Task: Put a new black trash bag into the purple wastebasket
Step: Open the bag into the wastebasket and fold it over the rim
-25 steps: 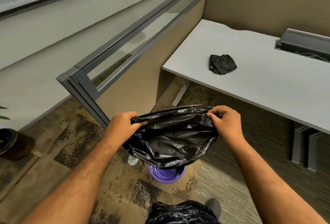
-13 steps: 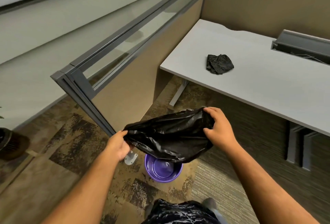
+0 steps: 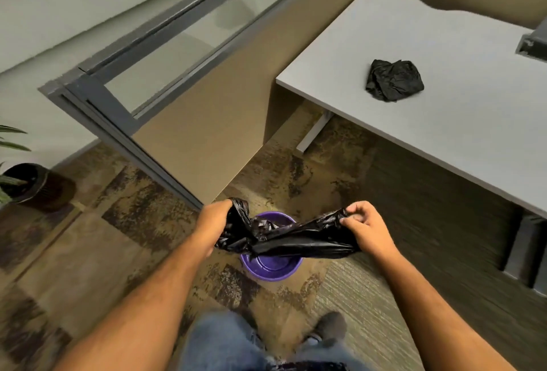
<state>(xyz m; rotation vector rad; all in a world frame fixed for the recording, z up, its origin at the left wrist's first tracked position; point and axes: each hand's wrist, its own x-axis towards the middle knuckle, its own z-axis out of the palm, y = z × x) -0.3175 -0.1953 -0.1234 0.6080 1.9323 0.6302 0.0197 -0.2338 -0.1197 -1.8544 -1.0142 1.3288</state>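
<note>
Black plastic, the bag (image 3: pixel 284 237) is stretched left to right between both hands right above the purple wastebasket (image 3: pixel 270 264) on the floor, left hand (image 3: pixel 214 222) closed around one end, right hand's (image 3: pixel 365 227) fingers (image 3: pixel 344 216) pinching the other, so it only needs opening and lowering straight down.

Stretched between left hand (image 3: pixel 214 224) and right hand (image 3: pixel 362 230), trash bag (image 3: pixel 291 240) directly above wastebasket (image 3: pixel 270 265) on floor. Crumpled bag (image 3: pixel 393 80) on surface (image 3: pixel 461 122), near its left edge. Potted plant (image 3: pixel 20 181) far left, beyond partition (image 3: pixel 207 104).
</note>
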